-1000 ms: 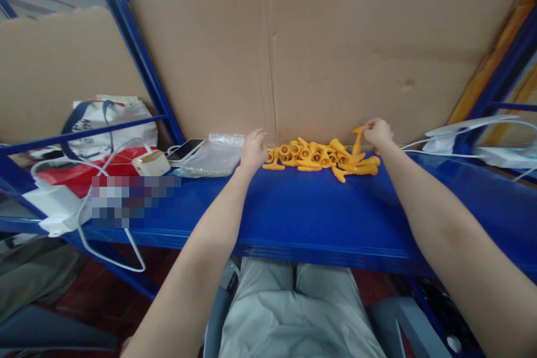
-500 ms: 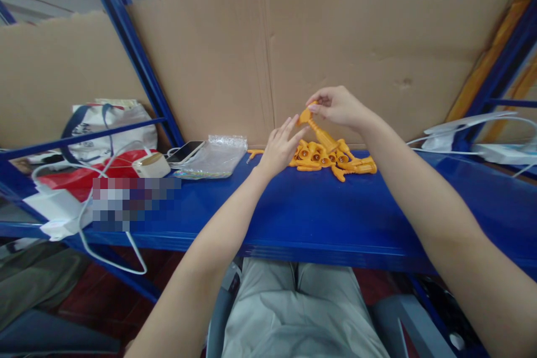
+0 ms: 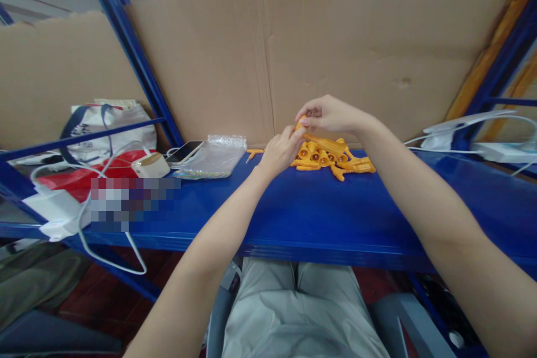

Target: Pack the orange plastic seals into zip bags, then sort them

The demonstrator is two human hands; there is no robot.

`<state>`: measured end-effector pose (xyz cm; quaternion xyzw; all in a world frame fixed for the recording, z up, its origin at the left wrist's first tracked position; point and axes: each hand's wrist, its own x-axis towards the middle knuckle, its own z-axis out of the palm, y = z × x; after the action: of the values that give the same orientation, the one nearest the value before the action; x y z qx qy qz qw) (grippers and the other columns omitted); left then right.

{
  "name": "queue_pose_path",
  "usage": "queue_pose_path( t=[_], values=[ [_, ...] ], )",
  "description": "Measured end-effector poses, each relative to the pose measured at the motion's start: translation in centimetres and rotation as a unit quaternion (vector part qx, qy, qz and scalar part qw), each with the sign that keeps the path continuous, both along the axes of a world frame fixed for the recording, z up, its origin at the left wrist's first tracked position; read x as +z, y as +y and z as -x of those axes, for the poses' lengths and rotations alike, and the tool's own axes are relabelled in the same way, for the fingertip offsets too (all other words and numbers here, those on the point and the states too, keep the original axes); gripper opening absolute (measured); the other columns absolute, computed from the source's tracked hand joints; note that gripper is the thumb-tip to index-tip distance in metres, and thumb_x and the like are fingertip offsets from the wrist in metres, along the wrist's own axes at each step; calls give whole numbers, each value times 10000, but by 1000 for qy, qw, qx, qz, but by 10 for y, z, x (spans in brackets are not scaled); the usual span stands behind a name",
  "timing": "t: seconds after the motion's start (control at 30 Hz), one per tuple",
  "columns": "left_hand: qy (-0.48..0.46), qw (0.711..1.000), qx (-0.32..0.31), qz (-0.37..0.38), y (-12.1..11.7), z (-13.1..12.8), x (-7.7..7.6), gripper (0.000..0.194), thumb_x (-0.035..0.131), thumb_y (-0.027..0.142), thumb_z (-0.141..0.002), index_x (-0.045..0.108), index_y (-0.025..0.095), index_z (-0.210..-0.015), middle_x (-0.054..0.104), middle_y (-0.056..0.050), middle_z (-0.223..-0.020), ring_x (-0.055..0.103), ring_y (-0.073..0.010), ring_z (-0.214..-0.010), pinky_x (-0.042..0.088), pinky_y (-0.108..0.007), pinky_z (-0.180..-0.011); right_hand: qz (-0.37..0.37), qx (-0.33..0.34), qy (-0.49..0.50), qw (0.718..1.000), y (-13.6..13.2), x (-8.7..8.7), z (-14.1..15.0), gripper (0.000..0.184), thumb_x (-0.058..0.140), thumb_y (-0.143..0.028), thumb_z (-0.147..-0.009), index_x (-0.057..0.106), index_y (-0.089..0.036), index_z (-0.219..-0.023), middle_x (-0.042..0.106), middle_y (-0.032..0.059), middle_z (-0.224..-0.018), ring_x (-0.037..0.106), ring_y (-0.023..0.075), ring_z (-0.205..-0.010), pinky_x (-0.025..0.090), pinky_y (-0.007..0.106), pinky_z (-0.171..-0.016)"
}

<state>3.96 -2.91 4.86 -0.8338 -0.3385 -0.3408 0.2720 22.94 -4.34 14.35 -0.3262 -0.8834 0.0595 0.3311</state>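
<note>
Lowered since prev. frame: 1 orange pc. [image 3: 329, 147], pinched at one end by R hand [image 3: 326, 114], L hand [image 3: 279, 153] alongside (grip unclear), held by orange pile [image 3: 321, 159] on tabletop [image 3: 314, 207], prob. for two-handed access.

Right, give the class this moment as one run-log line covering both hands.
right hand: holding yellow part near one end | left hand: fingertips at that same end, grip unclear | yellow pile: on blue shelf
</note>
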Motion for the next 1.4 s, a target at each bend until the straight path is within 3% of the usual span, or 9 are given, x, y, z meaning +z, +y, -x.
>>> queue_pose_path(
  t=[0.23,0.43,0.53,0.7,0.83,1.0,1.2,1.4],
  values=[
    [46,987,116,102,-22,-6,10,420,402,295,-1020,489,256,-1430,626,-117,-1140,690,-211,-938,539,-279,-753,11,-25,-24,999,5,-13,12,188,644,-281,-885,765,-151,-946,742,72,-867,662,171,-787,522,321,-794],
    [-35,966,203,158,-27,-4,16,394,423,336,-1020,541,232,-1381,660,-131,-1167,689,-236,-1003,518,-291,-811,-16,-83,-76,993,-3,-13,19,340,604,-317,-920,713,-183,-1213,753,117,-1100,688,225,-963,533,364,-895],
    [-68,957,229,163,-25,1,17,388,394,334,-1029,553,223,-1366,664,-141,-1175,690,-240,-1005,513,-308,-825,-21,-128,-132,983,-2,-11,14,367,598,-403,-933,730,-165,-1179,758,123,-1083,692,231,-960,526,334,-863],
    [-64,951,244,179,-22,3,17,365,373,294,-1026,583,207,-1312,657,-158,-1203,696,-250,-1002,513,-337,-829,12,-142,-222,965,5,-13,4,425,563,-524,-943,766,-168,-1055,772,99,-977,690,210,-860,492,297,-752],
    [-39,947,252,197,-23,0,17,345,376,279,-1017,591,191,-1273,673,-161,-1184,699,-258,-1009,516,-346,-838,-16,-186,-241,952,3,-16,8,302,600,-365,-933,739,-176,-1123,753,113,-1109,682,227,-970,478,307,-792],
    [-41,945,250,207,-23,0,17,323,395,300,-1014,585,193,-1252,700,-152,-1142,700,-260,-1018,520,-342,-844,-52,-231,-269,933,-7,-15,16,307,597,-286,-923,700,-180,-1192,730,141,-1158,663,266,-1058,465,360,-867],
    [-41,944,253,206,-20,3,18,313,401,290,-1005,577,200,-1248,699,-153,-1118,702,-283,-1017,527,-364,-841,-77,-228,-273,931,-12,-14,18,300,579,-290,-930,685,-186,-1190,724,134,-1177,650,275,-1094,450,391,-920],
    [-48,944,263,191,-19,6,16,309,420,224,-973,576,199,-1239,638,-181,-1211,702,-299,-1016,533,-385,-823,-4,-167,-291,942,-1,-27,22,313,562,-316,-924,712,-156,-1148,748,132,-1102,684,232,-926,468,307,-753]
  ],
)
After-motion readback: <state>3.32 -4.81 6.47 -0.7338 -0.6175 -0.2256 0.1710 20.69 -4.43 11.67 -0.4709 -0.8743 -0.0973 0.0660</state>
